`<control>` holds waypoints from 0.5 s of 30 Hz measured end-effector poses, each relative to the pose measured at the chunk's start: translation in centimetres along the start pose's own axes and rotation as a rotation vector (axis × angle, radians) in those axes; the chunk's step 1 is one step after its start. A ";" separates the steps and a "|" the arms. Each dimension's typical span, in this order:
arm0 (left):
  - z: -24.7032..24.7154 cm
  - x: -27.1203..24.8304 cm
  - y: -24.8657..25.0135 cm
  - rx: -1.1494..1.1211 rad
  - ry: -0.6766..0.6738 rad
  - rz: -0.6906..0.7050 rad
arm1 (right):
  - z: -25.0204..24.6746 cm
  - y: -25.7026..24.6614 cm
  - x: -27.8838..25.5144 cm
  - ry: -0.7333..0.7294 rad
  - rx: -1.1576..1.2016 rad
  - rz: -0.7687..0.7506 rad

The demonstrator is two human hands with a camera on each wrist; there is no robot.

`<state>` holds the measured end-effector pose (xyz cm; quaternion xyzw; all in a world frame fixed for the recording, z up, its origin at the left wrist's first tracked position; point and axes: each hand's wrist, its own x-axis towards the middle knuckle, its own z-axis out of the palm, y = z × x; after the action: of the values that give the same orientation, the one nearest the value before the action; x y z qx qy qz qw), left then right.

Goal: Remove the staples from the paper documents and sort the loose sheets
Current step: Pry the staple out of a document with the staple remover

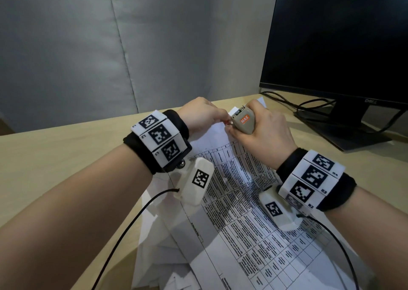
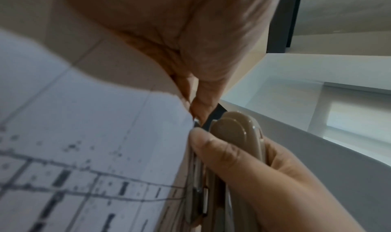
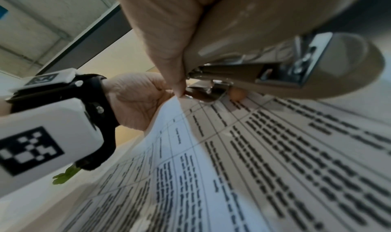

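Left hand [image 1: 202,115] pinches paper corner [image 1: 223,127] — right hand [image 1: 262,128] grips stapler [image 1: 242,120]; monitor [image 1: 337,42] beside.

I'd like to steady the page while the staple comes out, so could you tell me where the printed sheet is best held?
Pinch the printed sheet at its far top corner, coming from the left as the left hand does. The stapler in the right hand works that corner from the right, and the page lifts there.

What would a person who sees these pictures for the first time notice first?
First, the two hands meeting at the far corner of the printed document: the right hand grips a beige stapler marked MAX, and the left hand pinches the paper's corner beside it. Next, the dark monitor at the right.
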<state>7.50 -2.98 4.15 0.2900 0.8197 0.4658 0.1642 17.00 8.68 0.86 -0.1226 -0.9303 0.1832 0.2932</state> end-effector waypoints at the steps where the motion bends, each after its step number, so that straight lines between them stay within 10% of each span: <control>1: 0.0 0.1 0.2 0.018 -0.017 -0.014 | 0.1 0.0 0.0 -0.003 0.000 -0.002; 15: 0.3 2.0 1.1 0.235 -0.078 -0.177 | 0.5 0.6 0.8 -0.045 -0.027 0.057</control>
<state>6.47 -1.09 4.98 0.2520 0.8839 0.3385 0.2014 16.11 9.37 0.61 -0.1489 -0.9351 0.1818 0.2653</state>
